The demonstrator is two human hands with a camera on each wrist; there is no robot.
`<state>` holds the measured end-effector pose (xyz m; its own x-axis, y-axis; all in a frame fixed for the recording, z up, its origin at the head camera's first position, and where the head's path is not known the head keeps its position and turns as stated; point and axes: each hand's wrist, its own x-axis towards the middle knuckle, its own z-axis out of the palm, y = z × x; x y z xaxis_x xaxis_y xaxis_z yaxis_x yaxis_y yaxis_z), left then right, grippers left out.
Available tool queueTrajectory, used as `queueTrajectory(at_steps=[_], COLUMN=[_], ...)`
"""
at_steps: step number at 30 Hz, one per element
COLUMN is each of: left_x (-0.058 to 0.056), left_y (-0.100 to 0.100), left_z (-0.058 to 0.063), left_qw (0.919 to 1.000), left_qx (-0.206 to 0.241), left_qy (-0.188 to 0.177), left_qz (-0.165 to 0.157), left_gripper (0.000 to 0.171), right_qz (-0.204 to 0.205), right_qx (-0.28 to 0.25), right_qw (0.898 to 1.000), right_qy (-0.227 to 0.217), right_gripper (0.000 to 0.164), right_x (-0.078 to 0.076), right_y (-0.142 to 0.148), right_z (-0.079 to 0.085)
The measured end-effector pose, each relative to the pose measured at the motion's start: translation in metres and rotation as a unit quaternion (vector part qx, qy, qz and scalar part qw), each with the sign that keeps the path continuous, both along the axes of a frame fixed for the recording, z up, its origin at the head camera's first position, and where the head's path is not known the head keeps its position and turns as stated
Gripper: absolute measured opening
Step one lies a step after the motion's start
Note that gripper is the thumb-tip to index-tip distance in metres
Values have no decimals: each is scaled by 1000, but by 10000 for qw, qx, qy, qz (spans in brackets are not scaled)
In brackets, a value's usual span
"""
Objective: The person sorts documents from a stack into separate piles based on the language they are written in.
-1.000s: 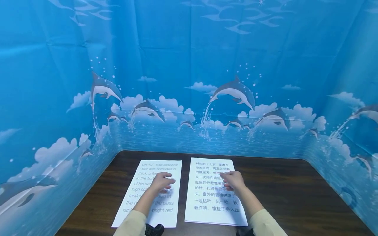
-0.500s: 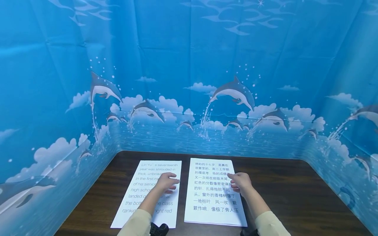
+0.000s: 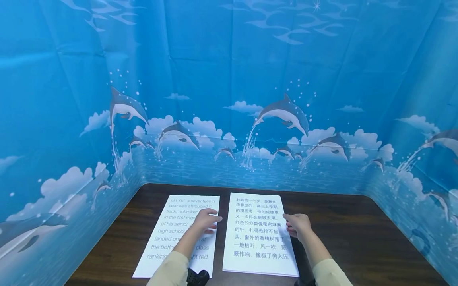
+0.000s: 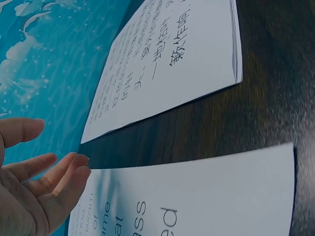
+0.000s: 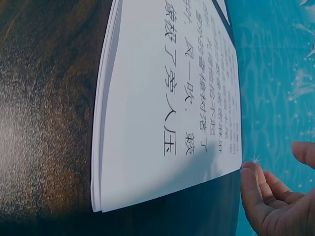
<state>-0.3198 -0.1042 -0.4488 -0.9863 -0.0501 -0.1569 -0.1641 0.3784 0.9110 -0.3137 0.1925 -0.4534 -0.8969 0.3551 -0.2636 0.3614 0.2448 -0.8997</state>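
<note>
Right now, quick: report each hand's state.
Left hand: open, fingers relaxed, holding nothing, above the English-text sheet.
Right hand: open, fingers loosely bent, holding nothing, by the right edge of the Chinese-text stack.

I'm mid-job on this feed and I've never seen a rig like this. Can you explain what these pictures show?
There's no robot here, just a person's two bare hands. The wide picture comes from a camera on the head, looking forward and down; the two closer ones come from cameras on each wrist, so the scene appears turned there.

On the dark table, in front of a blue dolphin backdrop, lie an English page and, to its right, a Chinese stack with several layers showing at its edge. The left hand is over the English page; the right hand is by the stack's right edge, though I can't tell whether it touches. Neither hand appears to hold anything.
</note>
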Motion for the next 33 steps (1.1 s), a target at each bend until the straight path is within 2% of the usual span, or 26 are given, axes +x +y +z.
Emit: queueTrajectory(at_steps=[3,8,15,22,33], left_x=[-1,0,0,-1,-4], left_y=[3,8,14,20,28], left_z=[-1,-2,-6,-8,-14], left_qw=[9999,9996,9994,9995,9983], left_qx=[129,249,269,239,517], left_qy=[-55,-149,-193,-212,-269], left_qz=[-29,-35,-54,-40,24], left_gripper=[44,44,44,43,45], right_qz=[-48,-132,-140,-218,-184], right_qx=[5,133,80,196,286], right_qw=[10000,9998,9999,9995,9993], right_qy=[-14,-14,43,76,141], right_gripper=[47,48,52,56,54], right_x=[-2,-11,-15,-22,-16], right_y=[4,13,20,28,26], right_z=[-5,-28,-41,-62,-62])
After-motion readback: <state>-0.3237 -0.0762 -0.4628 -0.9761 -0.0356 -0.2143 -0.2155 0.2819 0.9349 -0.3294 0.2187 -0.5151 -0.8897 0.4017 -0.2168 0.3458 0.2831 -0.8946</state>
